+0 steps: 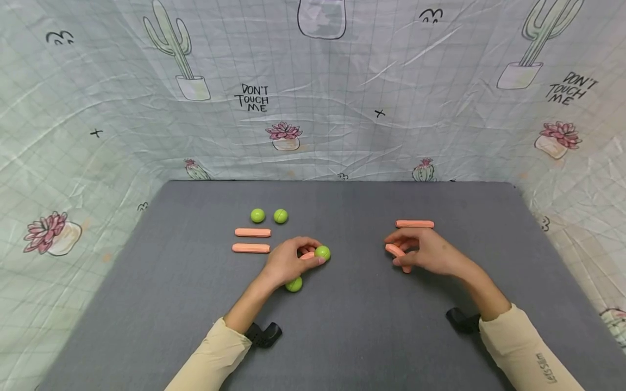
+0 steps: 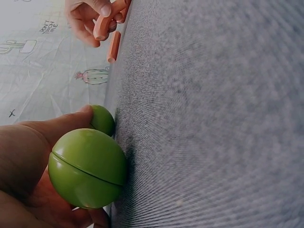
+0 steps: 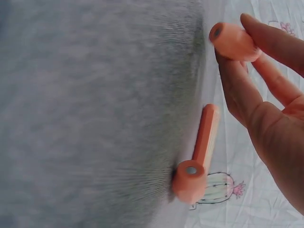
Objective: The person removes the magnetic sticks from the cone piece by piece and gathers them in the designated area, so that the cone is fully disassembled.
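My left hand (image 1: 292, 260) pinches a green ball (image 1: 322, 253) between thumb and fingers. Behind that ball, an orange rod (image 1: 307, 256) shows partly in the grasp, the remainder hidden by the hand. Another green ball (image 1: 294, 284), with a groove round it, sits on the table beside the left wrist and looms large in the left wrist view. Over at the right, an orange rod (image 1: 395, 250) is held by the fingertips of my right hand (image 1: 424, 251); the right wrist view shows a grey disc in its end. Below that hand, a second orange rod (image 1: 407, 269) peeks out.
Two green balls, one left (image 1: 257, 215) and one right (image 1: 281, 216), stand at the back left of the grey table (image 1: 352, 326). Nearer lie two orange rods, far (image 1: 252, 232) and near (image 1: 251, 248). One more orange rod (image 1: 414, 224) lies beyond the right hand. Printed cloth (image 1: 332, 108) surrounds the table.
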